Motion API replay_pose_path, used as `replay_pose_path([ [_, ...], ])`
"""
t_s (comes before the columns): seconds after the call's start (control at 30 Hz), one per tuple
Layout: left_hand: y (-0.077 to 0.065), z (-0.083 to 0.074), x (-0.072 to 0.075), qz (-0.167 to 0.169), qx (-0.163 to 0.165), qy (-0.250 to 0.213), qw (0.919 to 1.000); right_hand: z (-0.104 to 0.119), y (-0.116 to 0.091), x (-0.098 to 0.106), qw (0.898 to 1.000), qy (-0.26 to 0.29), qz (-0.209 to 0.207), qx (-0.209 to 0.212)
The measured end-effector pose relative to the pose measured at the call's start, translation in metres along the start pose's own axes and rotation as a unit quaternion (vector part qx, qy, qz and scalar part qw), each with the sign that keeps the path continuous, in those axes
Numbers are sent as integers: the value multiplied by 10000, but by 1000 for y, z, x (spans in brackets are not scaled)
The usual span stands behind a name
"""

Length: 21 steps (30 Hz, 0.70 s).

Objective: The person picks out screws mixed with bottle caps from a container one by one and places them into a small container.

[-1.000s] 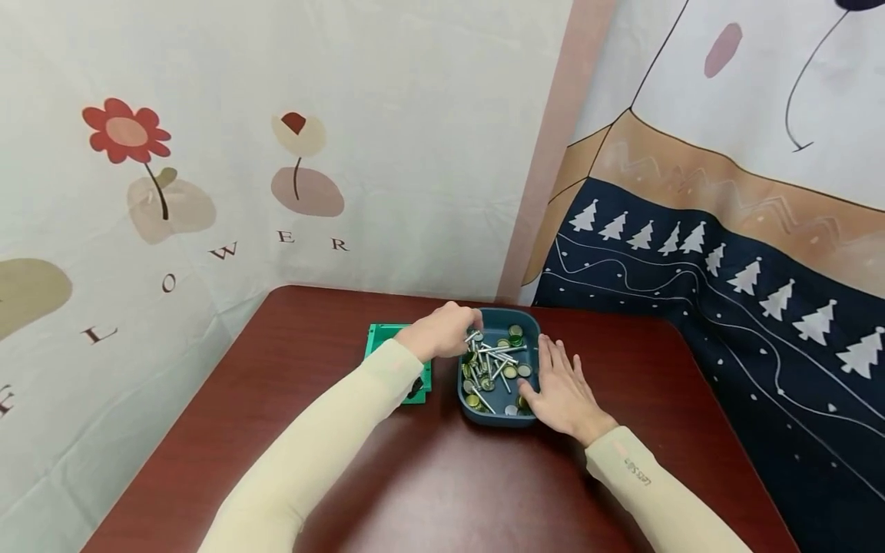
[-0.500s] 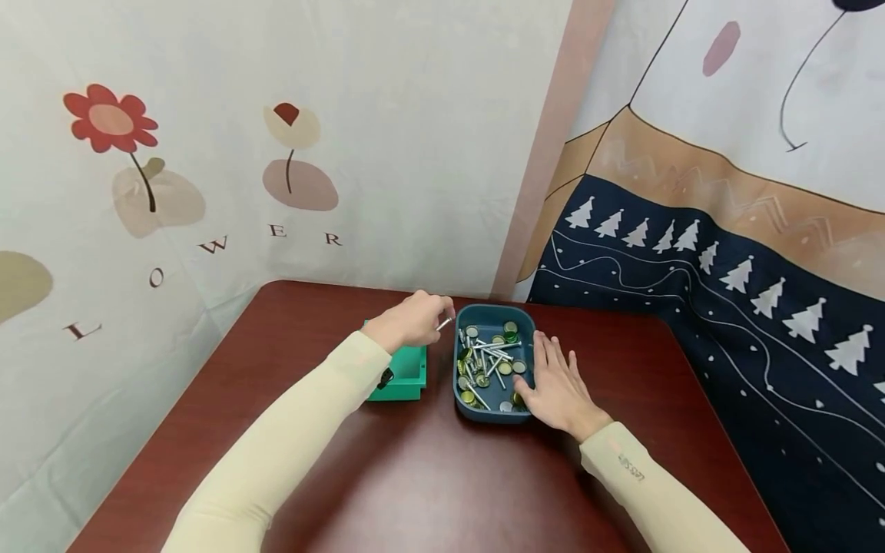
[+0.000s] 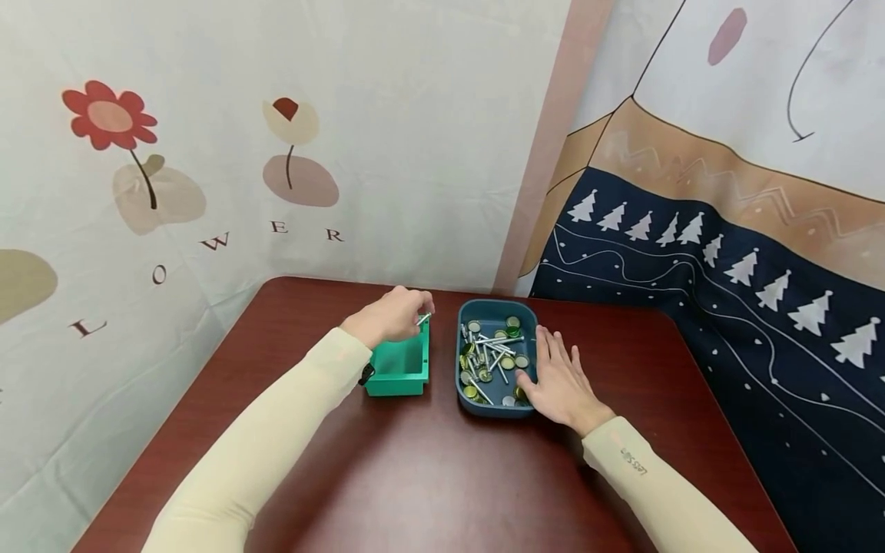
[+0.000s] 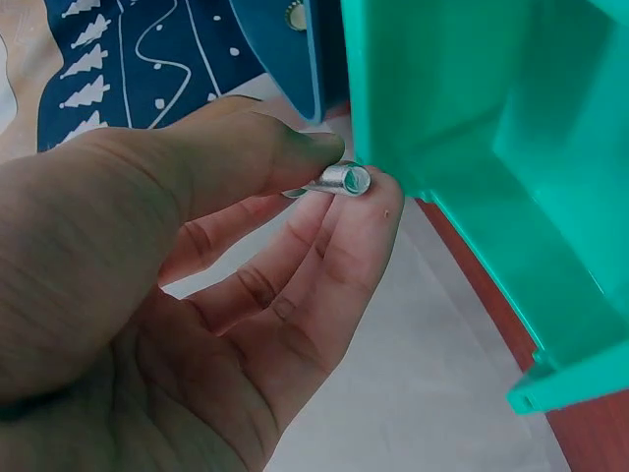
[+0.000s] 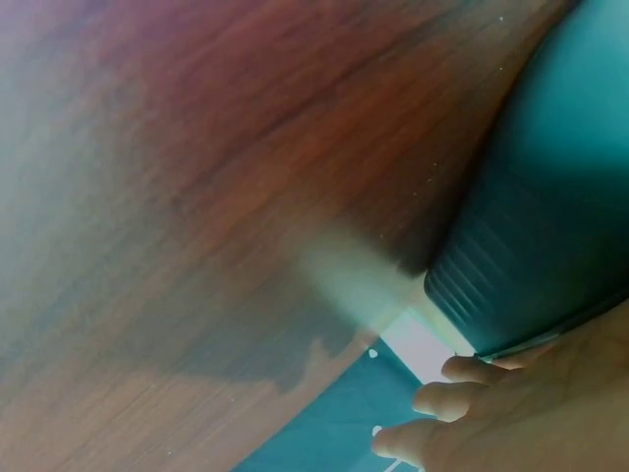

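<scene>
My left hand (image 3: 396, 315) pinches a silver metal bolt (image 4: 342, 180) between thumb and fingertips, above the back right part of a green plastic bin (image 3: 396, 386). In the left wrist view the bolt's round end faces the camera, beside the bin's wall. My right hand (image 3: 563, 384) rests along the right rim of a dark blue tray (image 3: 494, 412), fingers straight and thumb over the edge. Inside that tray lie several loose silver bolts (image 3: 499, 346) and several bottle caps (image 3: 512, 322), gold, green and silver. The right wrist view shows only part of the hand beside the tray's outer wall.
Both containers stand near the back of a reddish-brown wooden table (image 3: 429, 468), with a narrow gap between them. Behind hangs a pale printed cloth (image 3: 408, 153); on the right is a dark blue cloth with white trees (image 3: 691, 276).
My left hand has lifted a bolt out of the blue tray and carried it left over the green bin. The right hand has kept its place at the tray's rim.
</scene>
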<state>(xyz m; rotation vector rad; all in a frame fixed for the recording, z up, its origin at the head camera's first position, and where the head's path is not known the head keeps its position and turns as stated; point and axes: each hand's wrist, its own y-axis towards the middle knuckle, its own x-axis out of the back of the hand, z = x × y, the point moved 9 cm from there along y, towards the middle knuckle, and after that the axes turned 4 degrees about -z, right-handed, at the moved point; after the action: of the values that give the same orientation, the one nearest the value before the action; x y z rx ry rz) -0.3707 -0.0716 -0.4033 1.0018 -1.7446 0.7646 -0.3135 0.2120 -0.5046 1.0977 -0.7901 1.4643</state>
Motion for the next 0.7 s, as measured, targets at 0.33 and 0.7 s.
replay_pose_path([
  [0.33, -2, 14, -2, 87, 35, 180, 9998, -1, 0, 0, 10000, 51, -11, -3],
  [0.7, -7, 35, -11, 176, 357, 12, 9992, -1, 1, -1, 10000, 71, 1, -30],
])
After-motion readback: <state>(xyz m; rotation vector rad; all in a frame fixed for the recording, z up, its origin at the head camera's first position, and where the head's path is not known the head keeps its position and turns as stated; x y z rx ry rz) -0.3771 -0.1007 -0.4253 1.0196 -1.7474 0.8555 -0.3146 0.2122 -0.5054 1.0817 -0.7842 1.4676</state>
